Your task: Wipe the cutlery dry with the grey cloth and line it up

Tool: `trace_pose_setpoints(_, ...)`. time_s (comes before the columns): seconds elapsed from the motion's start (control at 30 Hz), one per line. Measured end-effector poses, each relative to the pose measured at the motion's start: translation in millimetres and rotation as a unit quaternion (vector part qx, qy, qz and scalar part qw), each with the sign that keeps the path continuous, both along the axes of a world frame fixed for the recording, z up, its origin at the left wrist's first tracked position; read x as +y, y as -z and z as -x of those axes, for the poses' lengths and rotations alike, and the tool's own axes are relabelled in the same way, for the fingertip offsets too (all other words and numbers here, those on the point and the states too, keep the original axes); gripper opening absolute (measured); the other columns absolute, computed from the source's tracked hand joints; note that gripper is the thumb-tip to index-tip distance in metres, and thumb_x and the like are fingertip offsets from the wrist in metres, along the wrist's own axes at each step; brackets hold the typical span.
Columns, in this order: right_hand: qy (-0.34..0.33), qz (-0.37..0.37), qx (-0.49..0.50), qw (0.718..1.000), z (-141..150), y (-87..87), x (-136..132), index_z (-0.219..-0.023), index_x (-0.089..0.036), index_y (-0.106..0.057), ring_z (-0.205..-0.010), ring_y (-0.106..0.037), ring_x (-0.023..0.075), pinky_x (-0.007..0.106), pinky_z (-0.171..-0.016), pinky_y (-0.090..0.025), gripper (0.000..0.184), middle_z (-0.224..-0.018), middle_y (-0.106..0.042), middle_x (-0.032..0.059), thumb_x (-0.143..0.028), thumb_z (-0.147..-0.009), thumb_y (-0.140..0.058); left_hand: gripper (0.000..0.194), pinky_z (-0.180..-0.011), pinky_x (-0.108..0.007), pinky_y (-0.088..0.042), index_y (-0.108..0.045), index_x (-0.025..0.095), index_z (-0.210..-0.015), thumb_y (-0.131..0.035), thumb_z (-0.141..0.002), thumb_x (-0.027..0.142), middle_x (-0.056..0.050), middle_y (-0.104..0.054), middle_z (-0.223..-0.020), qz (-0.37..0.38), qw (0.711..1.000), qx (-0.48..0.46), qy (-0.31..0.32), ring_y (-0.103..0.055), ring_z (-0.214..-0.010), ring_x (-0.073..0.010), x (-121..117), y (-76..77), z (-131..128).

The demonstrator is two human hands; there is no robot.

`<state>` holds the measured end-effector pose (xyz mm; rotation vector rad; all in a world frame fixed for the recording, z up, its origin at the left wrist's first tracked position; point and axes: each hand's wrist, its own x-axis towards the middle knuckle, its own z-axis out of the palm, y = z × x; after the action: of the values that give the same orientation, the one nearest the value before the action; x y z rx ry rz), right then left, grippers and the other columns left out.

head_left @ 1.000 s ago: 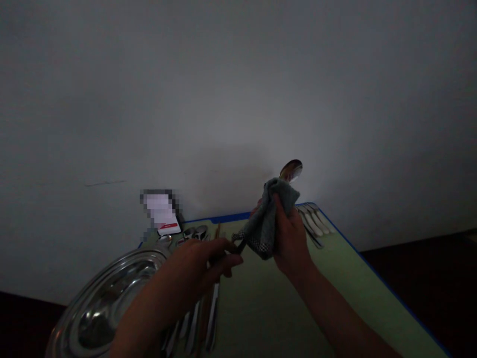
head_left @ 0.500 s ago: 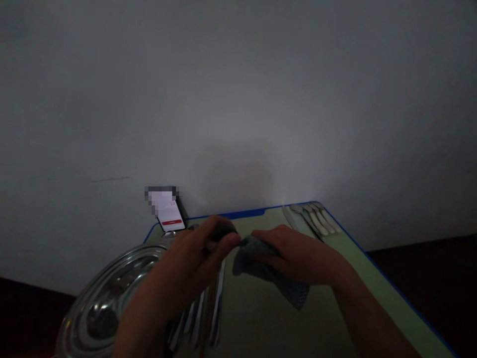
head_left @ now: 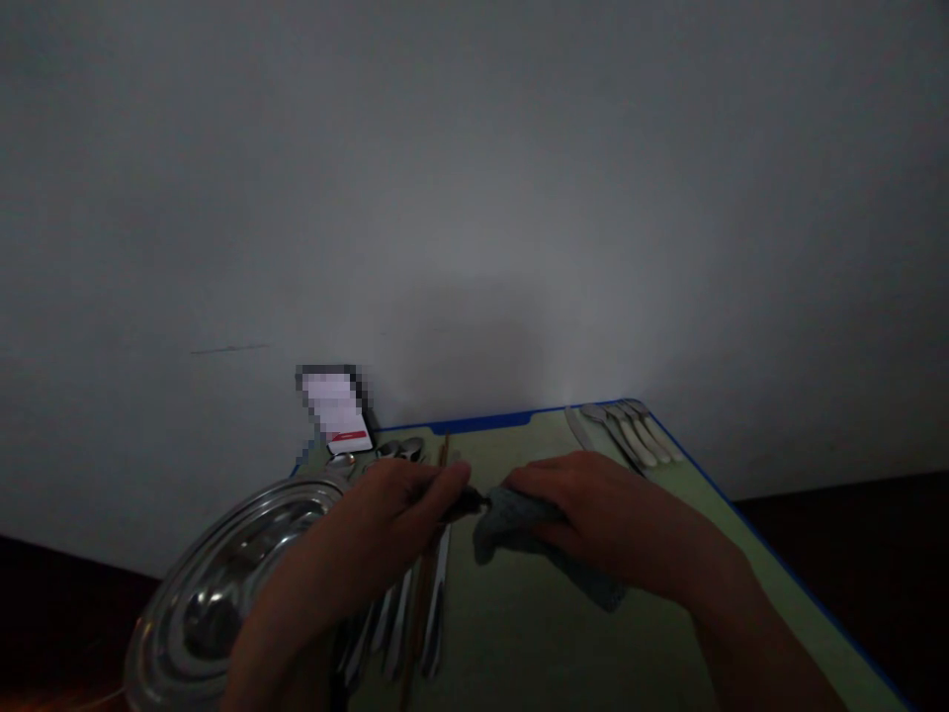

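My left hand [head_left: 407, 509] is closed around the dark, rounded end of a piece of cutlery that looks like a spoon [head_left: 467, 502]; most of it is hidden by the fingers. The spoon's thin neck runs to the right into a grey-blue cloth [head_left: 511, 524]. Gripping that cloth, my right hand [head_left: 593, 504] is closed, and a loose corner hangs below it. Both hands are close together above the green table [head_left: 549, 633]. Beneath my left forearm lie several knives [head_left: 437, 613] and brown chopsticks [head_left: 419, 608], partly covered by the arm.
A shiny metal bowl [head_left: 178, 554] stands at the left. Spoons [head_left: 410, 448] lie behind my left hand. A phone [head_left: 348, 425] leans on the wall [head_left: 474, 198]. At the back right, several pieces of cutlery [head_left: 630, 435] lie in a row near the blue table edge [head_left: 748, 509].
My left hand has tilted and dropped slightly, uncovering the spoons and chopstick tips behind it. My right hand and the cloth have shifted a little to the right. The view has moved slightly.
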<state>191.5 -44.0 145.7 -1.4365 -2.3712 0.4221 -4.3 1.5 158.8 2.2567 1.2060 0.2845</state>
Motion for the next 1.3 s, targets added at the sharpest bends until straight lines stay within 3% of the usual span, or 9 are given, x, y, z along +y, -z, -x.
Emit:
trace_pose_setpoints(0.1,0.016,0.01,0.011,1.0,-12,-2.0,-1,-0.09,-0.022,-0.062,-0.075,-0.058,0.0167,0.027,-0.065,-0.037,0.012,-0.08,-0.066,0.0014,-0.02,-0.08,-0.054,0.039,-0.057,-0.022,-0.043,-0.067,0.022,-0.08,-0.035,-0.088,0.043,0.002,-0.064,-0.065,-0.045,0.998,-0.038,-0.01,-0.057,-0.062,-0.0134,-1,-4.1,6)
trace_pose_setpoints(0.27,0.019,0.044,0.045,0.998,-29,-5.1,-8,-0.088,-0.024,-0.064,-0.072,-0.058,0.0154,0.025,-0.062,-0.038,0.012,-0.078,-0.066,0.0002,-0.025,-0.081,-0.054,0.038,-0.051,-0.022,-0.042,-0.065,0.022,-0.073,-0.037,-0.084,0.045,0.002,-0.059,-0.057,-0.095,0.995,-0.037,0.006,-0.055,-0.054,-0.0136,-8,-8.3,10)
trace_pose_setpoints(0.43,0.0,0.038,0.047,0.998,-21,-10.6,-13,-0.085,-0.023,-0.062,-0.072,-0.059,0.016,0.026,-0.062,-0.038,0.013,-0.077,-0.066,0.0004,-0.03,-0.083,-0.052,0.024,-0.056,-0.023,-0.042,-0.06,0.022,-0.08,-0.046,-0.083,0.041,0.002,-0.062,-0.07,-0.157,0.986,-0.031,0.048,-0.057,-0.063,-0.0138,-15,-8.9,1)
trace_pose_setpoints(0.67,-0.039,0.023,0.047,0.998,-3,-13.9,-13,-0.093,-0.02,-0.059,-0.081,-0.06,0.0177,0.026,-0.068,-0.039,0.014,-0.089,-0.067,0.0021,-0.018,-0.081,-0.052,0.017,-0.058,-0.025,-0.041,-0.057,0.021,-0.082,-0.053,-0.079,0.038,0.003,-0.061,-0.072,-0.167,0.98,0.0,0.109,-0.055,-0.063,-0.0131,-14,-7.0,-6)
trace_pose_setpoints(0.87,-0.046,0.028,0.047,0.997,-21,-14.7,-12,-0.087,-0.021,-0.061,-0.072,-0.059,0.0162,0.026,-0.063,-0.039,0.014,-0.079,-0.066,0.0016,-0.022,-0.083,-0.048,0.015,-0.056,-0.022,-0.044,-0.055,0.021,-0.084,-0.056,-0.077,0.034,0.002,-0.062,-0.072,-0.184,0.978,-0.045,0.085,-0.057,-0.062,-0.0126,-11,-11.2,9)
trace_pose_setpoints(1.07,-0.038,0.045,0.059,0.997,-44,-14.1,-16,-0.091,-0.025,-0.063,-0.076,-0.06,0.0174,0.027,-0.066,-0.041,0.019,-0.08,-0.066,0.0019,-0.029,-0.085,-0.045,0.013,-0.053,-0.021,-0.044,-0.056,0.023,-0.08,-0.06,-0.072,0.033,0.003,-0.062,-0.068,-0.234,0.965,-0.061,0.1,-0.057,-0.059,-0.0125,-10,-16.8,13)
trace_pose_setpoints(1.3,-0.072,0.07,0.051,0.994,-27,-19.4,-15,-0.082,-0.019,-0.057,-0.07,-0.058,0.0146,0.024,-0.063,-0.039,0.01,-0.074,-0.063,0.0007,-0.024,-0.082,-0.048,0.014,-0.051,-0.018,-0.042,-0.056,0.022,-0.082,-0.062,-0.069,0.023,0.005,-0.061,-0.065,-0.254,0.952,-0.09,0.144,-0.056,-0.055,-0.0097,-15,-12.2,-3)
